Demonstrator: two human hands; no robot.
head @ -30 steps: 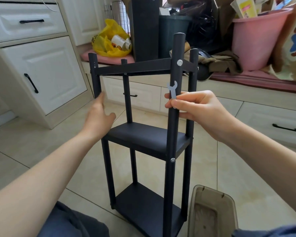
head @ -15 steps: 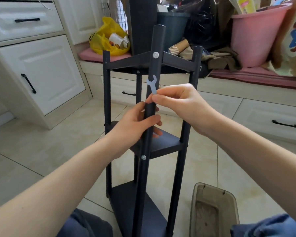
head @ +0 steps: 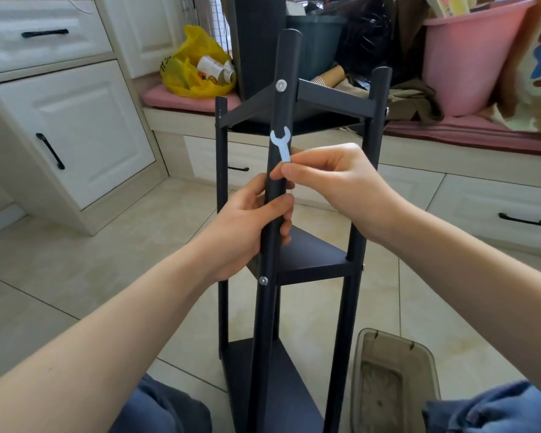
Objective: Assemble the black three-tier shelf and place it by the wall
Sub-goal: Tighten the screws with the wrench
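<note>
Black three-tier shelf (head: 319, 264) standing upright, posts running vertical, your left hand (head: 247, 226) gripping the near post (head: 275, 189), your right hand (head: 334, 179) pinching a small flat wrench (head: 281, 145), its open end pointing up.

Dark print on the yellow bag (head: 181, 75) is too blurred to read.

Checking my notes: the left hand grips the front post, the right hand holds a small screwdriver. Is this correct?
No. The head view shows the right hand pinching a small white wrench; the left hand does grip the front post.
</note>
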